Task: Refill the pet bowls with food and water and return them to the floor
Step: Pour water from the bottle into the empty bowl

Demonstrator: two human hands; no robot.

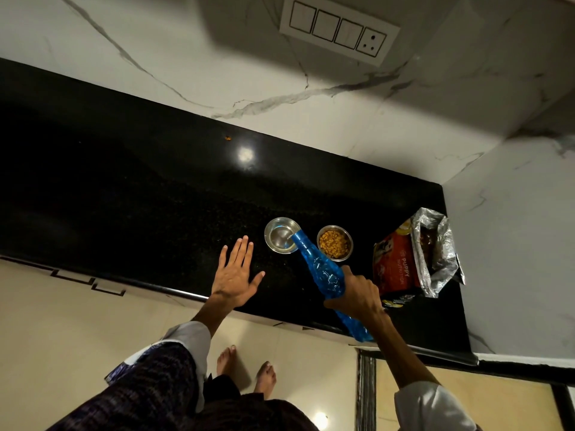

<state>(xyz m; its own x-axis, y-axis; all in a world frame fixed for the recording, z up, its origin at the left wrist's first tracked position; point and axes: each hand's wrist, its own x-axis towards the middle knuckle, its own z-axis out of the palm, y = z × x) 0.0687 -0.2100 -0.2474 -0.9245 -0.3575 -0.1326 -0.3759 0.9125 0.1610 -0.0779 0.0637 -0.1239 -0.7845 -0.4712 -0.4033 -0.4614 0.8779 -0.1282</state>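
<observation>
Two small steel bowls stand side by side on the black countertop (140,188). The left bowl (278,233) holds some clear water. The right bowl (334,242) is filled with orange-brown kibble. My right hand (356,293) grips a blue plastic bottle (322,272), tilted with its mouth over the rim of the left bowl. My left hand (236,273) rests flat on the counter to the left of the water bowl, fingers spread and holding nothing.
An opened red puppy food bag (413,259) with a silver lining lies at the counter's right end, against the marble wall. A switch panel (339,29) is mounted on the back wall. My bare feet (245,371) stand on the tiled floor below the counter edge.
</observation>
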